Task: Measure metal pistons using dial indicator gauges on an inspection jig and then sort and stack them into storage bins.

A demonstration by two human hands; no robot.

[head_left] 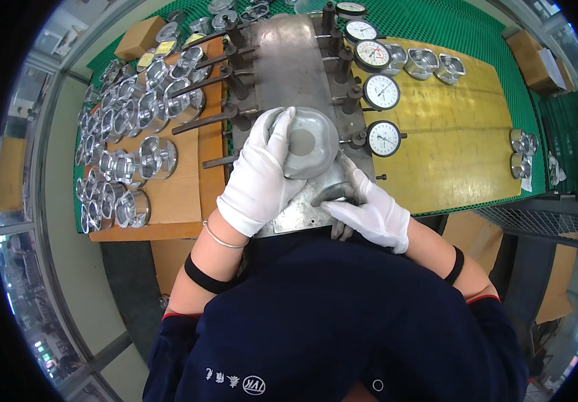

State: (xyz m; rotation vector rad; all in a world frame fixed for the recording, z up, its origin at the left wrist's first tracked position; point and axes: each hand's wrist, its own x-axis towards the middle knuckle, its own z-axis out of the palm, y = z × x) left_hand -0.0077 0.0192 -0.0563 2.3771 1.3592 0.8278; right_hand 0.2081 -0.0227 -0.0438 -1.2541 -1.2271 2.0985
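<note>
My white-gloved left hand [259,171] grips a grey metal piston [310,141], its round, smooth crown facing up. Fingers wrap over the piston's left edge. Just below and to the right, my right hand [377,216], also gloved, curls around a second grey rounded metal part [332,191] with a dark curved edge. Its underside and the fingers behind it are partly hidden. Both parts are over the near end of a steel plate [287,57]. The closest dial gauge [384,139] stands to the right of the piston.
Several shiny pistons [158,157] cover the brown board [180,201] at left. More dial gauges [381,92] and dark posts [237,84] with rods line the plate. On the right, a yellow board [443,134] carries a few pistons [421,63]. Cardboard boxes [140,38] stand behind.
</note>
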